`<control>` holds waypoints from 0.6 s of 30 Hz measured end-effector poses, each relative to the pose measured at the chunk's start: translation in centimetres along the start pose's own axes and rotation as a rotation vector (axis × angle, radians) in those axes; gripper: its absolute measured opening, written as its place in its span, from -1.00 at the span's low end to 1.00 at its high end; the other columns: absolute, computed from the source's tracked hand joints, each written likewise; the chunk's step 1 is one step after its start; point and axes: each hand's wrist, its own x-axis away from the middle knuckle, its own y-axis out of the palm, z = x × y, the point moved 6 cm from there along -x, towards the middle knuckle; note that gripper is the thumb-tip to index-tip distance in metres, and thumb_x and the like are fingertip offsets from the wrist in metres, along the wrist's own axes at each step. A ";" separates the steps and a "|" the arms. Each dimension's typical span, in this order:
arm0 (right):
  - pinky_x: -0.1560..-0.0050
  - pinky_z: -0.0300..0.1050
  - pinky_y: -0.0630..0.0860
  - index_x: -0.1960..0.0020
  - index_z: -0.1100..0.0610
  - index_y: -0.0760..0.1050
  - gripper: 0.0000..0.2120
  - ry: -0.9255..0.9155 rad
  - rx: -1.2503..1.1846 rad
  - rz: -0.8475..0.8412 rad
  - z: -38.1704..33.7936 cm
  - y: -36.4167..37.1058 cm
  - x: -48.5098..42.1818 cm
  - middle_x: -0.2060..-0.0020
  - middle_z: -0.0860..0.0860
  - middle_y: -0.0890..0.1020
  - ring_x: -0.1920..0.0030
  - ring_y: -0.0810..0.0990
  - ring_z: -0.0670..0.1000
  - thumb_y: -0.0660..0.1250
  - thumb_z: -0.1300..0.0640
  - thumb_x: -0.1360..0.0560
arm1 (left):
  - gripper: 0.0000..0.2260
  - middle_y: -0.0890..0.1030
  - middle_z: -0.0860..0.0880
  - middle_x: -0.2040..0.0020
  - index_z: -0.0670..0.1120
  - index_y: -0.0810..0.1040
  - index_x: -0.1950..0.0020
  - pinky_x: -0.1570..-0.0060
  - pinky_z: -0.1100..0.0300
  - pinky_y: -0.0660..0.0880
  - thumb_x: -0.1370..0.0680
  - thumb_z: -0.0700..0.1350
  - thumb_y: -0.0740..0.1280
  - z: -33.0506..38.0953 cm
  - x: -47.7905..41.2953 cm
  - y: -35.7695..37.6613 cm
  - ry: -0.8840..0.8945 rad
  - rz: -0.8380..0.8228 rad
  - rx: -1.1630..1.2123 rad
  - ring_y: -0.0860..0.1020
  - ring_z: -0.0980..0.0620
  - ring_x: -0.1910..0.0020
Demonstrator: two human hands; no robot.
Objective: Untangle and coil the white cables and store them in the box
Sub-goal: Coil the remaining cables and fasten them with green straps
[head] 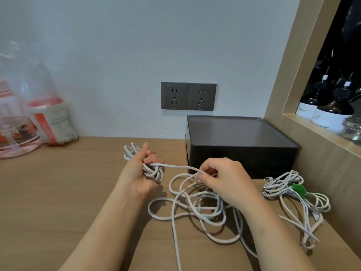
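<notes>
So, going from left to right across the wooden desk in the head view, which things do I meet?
A clear pink-tinted plastic container, red and white paper pouch, left hand gripping a coiled white cable, right hand pinching the loose white cable strand, white cable bundle with green clip.

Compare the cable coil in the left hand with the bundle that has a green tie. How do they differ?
The coil is gripped by the left hand; the bundle lies untouched on the table. A strand runs from the coil to the right hand, which pinches it; the bundle is bound by a green tie. Both are white cable.
</notes>
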 end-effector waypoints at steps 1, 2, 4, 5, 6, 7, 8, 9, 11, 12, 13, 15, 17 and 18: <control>-0.12 -0.05 0.45 0.05 -0.10 0.55 -0.89 0.009 0.063 0.018 0.2 -0.3 0.0 0.15 -0.17 0.57 0.05 0.49 -0.15 0.31 -0.10 -0.49 | -0.67 0.33 0.06 0.60 -0.11 0.34 0.37 0.70 0.39 0.28 -0.58 -0.05 0.25 0.1 0.1 0.0 0.001 -0.005 0.009 0.29 0.19 0.71; -0.15 -0.05 0.40 0.07 -0.13 0.53 -0.86 0.017 0.115 0.034 0.4 -0.6 0.0 0.13 -0.18 0.57 0.00 0.47 -0.14 0.31 -0.16 -0.46 | -0.68 0.33 0.06 0.60 -0.10 0.35 0.37 0.70 0.39 0.27 -0.57 -0.05 0.26 0.2 0.3 0.1 0.012 -0.008 0.004 0.28 0.20 0.71; -0.20 -0.03 0.31 0.10 -0.17 0.49 -0.81 0.041 0.167 0.027 1.0 -1.0 0.0 0.02 -0.22 0.55 -0.13 0.41 -0.12 0.32 -0.25 -0.41 | -0.68 0.32 0.07 0.60 -0.09 0.35 0.36 0.71 0.40 0.25 -0.56 -0.04 0.27 0.6 0.4 0.1 0.054 -0.012 -0.031 0.26 0.20 0.71; -0.22 -0.01 0.27 0.11 -0.17 0.48 -0.81 0.060 0.166 -0.003 1.3 -1.1 0.1 -0.04 -0.23 0.53 -0.18 0.36 -0.11 0.33 -0.25 -0.39 | -0.69 0.31 0.07 0.60 -0.08 0.34 0.36 0.71 0.40 0.24 -0.56 -0.04 0.27 0.9 0.5 0.1 0.081 -0.014 -0.074 0.25 0.20 0.71; -0.24 0.00 0.25 0.10 -0.17 0.47 -0.81 0.075 0.154 -0.037 1.6 -1.0 0.2 -0.08 -0.23 0.51 -0.21 0.34 -0.10 0.35 -0.24 -0.39 | -0.71 0.29 0.07 0.61 -0.08 0.34 0.34 0.71 0.40 0.23 -0.56 -0.06 0.27 1.2 0.6 0.2 0.121 -0.020 -0.155 0.23 0.20 0.71; -0.24 0.00 0.26 0.11 -0.16 0.46 -0.82 0.078 0.142 -0.059 1.8 -1.0 0.3 -0.08 -0.22 0.51 -0.20 0.34 -0.10 0.36 -0.21 -0.39 | -0.76 0.29 0.07 0.60 -0.08 0.35 0.30 0.70 0.40 0.22 -0.55 -0.10 0.28 1.6 0.8 0.3 0.185 -0.033 -0.291 0.22 0.20 0.71; -0.22 -0.02 0.30 0.14 -0.14 0.46 -0.84 0.074 0.121 -0.067 1.9 -1.0 0.3 -0.04 -0.20 0.52 -0.14 0.37 -0.11 0.36 -0.18 -0.40 | -0.83 0.30 0.06 0.58 -0.09 0.37 0.25 0.69 0.39 0.23 -0.51 -0.13 0.30 1.9 1.1 0.6 0.258 -0.057 -0.463 0.22 0.18 0.70; -0.16 -0.07 0.37 0.17 -0.12 0.46 -0.85 0.061 0.086 -0.054 1.8 -1.1 0.4 0.04 -0.18 0.52 -0.06 0.42 -0.12 0.37 -0.15 -0.41 | -0.87 0.31 0.05 0.56 -0.11 0.39 0.18 0.67 0.37 0.26 -0.46 -0.15 0.35 1.9 1.5 1.0 0.321 -0.094 -0.658 0.22 0.17 0.68; 0.10 -0.26 0.41 0.25 -0.08 0.44 -0.84 0.022 0.009 0.006 1.6 -1.4 0.3 0.19 -0.14 0.50 0.15 0.47 -0.14 0.39 -0.07 -0.43 | -0.77 0.37 0.04 0.50 -0.14 0.43 0.10 0.63 0.30 0.32 -0.37 -0.13 0.43 1.0 2.4 1.8 0.391 -0.166 -1.045 0.28 0.13 0.63; 0.21 -0.35 0.37 0.26 -0.06 0.44 -0.83 0.004 -0.019 0.040 1.4 -1.5 0.3 0.23 -0.12 0.48 0.20 0.47 -0.14 0.40 -0.03 -0.43 | -0.74 0.42 0.06 0.47 -0.13 0.46 0.07 0.60 0.28 0.35 -0.36 -0.12 0.47 0.3 2.8 2.2 0.409 -0.188 -1.230 0.33 0.12 0.61; 0.26 -0.39 0.34 0.25 -0.03 0.45 -0.84 -0.017 -0.037 0.070 1.3 -1.6 0.3 0.24 -0.12 0.48 0.21 0.47 -0.15 0.40 0.00 -0.43 | -0.71 0.47 0.08 0.42 -0.10 0.48 0.05 0.56 0.29 0.39 -0.35 -0.10 0.50 -0.4 3.1 2.5 0.416 -0.206 -1.402 0.39 0.14 0.57; 0.24 -0.42 0.37 0.21 0.04 0.50 -0.88 -0.069 -0.057 0.117 1.1 -1.7 0.2 0.20 -0.12 0.51 0.17 0.48 -0.16 0.42 0.04 -0.43 | -0.65 0.57 0.11 0.29 -0.01 0.49 0.02 0.43 0.33 0.47 -0.30 -0.04 0.55 -1.7 3.4 2.7 0.392 -0.242 -1.664 0.52 0.22 0.46; 0.16 -0.50 0.38 0.16 0.09 0.57 -0.89 -0.110 -0.080 0.135 0.7 -1.6 0.2 0.15 -0.13 0.53 0.11 0.48 -0.21 0.43 0.06 -0.41 | -0.63 0.61 0.10 0.18 0.04 0.50 0.01 0.22 0.28 0.55 -0.29 -0.01 0.57 -2.5 3.3 2.6 0.411 -0.259 -1.877 0.59 0.22 0.26; 0.13 -0.53 0.37 0.14 0.11 0.59 -0.89 -0.118 -0.090 0.129 0.5 -1.5 0.3 0.12 -0.17 0.53 0.08 0.48 -0.25 0.43 0.07 -0.41 | -0.65 0.61 0.11 0.16 0.06 0.50 0.03 0.16 0.29 0.55 -0.30 -0.02 0.57 -2.6 3.2 2.6 0.441 -0.256 -1.958 0.58 0.20 0.20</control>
